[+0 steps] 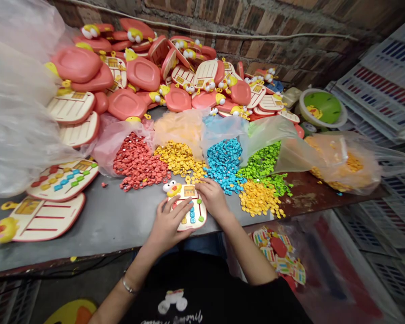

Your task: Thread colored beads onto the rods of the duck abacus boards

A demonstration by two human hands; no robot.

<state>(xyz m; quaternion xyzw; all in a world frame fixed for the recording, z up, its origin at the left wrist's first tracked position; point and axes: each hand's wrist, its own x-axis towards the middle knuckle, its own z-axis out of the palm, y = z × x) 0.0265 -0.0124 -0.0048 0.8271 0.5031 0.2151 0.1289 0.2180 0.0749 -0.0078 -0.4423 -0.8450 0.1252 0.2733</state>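
At the lower centre of the frame, a cream toy board (199, 220) with a yellow duck head (173, 189) is lying on the grey tabletop (135, 211), close to the near edge. The left hand (170, 219) is resting across the board's left part, its fingers spreading loosely over the face and its thumb lying along the lower edge; whether it is gripping the board cannot be told. The right hand (212, 198) is touching the upper right of the board, its fingers curling inward; whether they are pinching a small piece cannot be made out. Across the middle of the frame, heaps of red pieces (138, 164), yellow pieces (179, 157), blue pieces (224, 159) and green pieces (261, 159) are spilling from plastic bags. At the left, one board (65, 192) is carrying coloured rows, overlapping another with bare slots (50, 220). Red-backed boards (143, 72) are piling up across the upper left and centre, before a brick wall (219, 15).
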